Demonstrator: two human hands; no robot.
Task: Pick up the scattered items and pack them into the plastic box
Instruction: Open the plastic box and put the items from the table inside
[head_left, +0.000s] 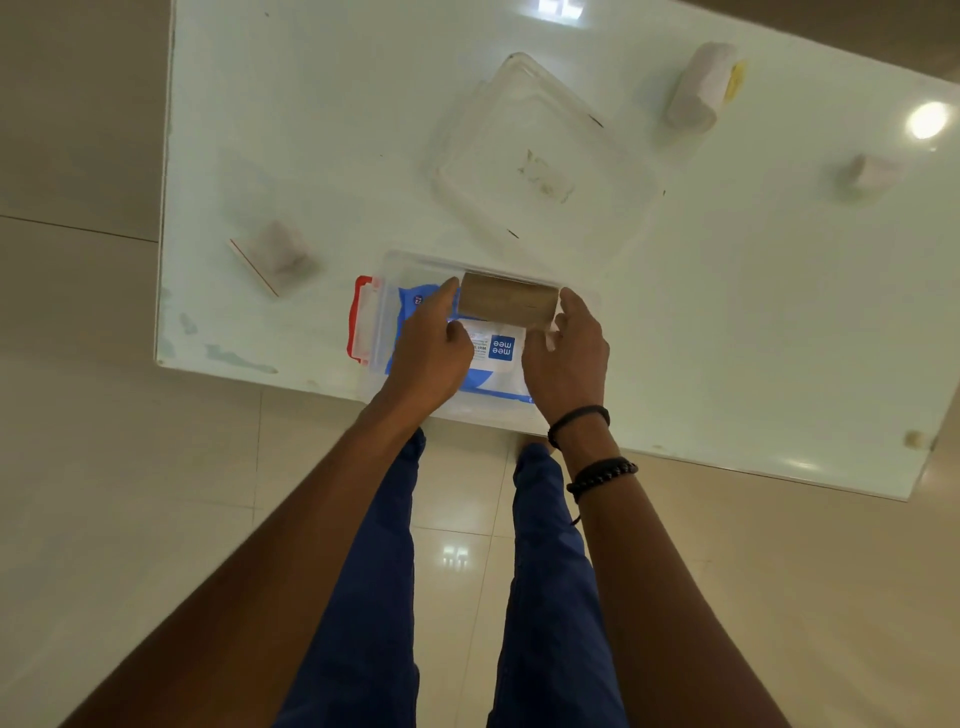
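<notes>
A clear plastic box (387, 270) with a red latch (358, 322) sits at the near edge of the white table. Inside it lies a blue and white wet-wipes pack (493, 358). Over the box's far half I hold a brown cardboard piece (508, 301) by its two ends, my left hand (431, 348) on the left end and my right hand (569, 353) on the right. Still on the table are a small zip bag (278, 257) at the left, a white roll with a yellow end (701, 85) at the far right and a small white item (872, 174) further right.
The box's clear lid (540, 156) lies flat on the table (753, 312) behind the box. The table's near edge runs just under my wrists, with tiled floor (130, 467) and my blue-trousered legs below. A small bumper (914, 439) sits at the near right corner.
</notes>
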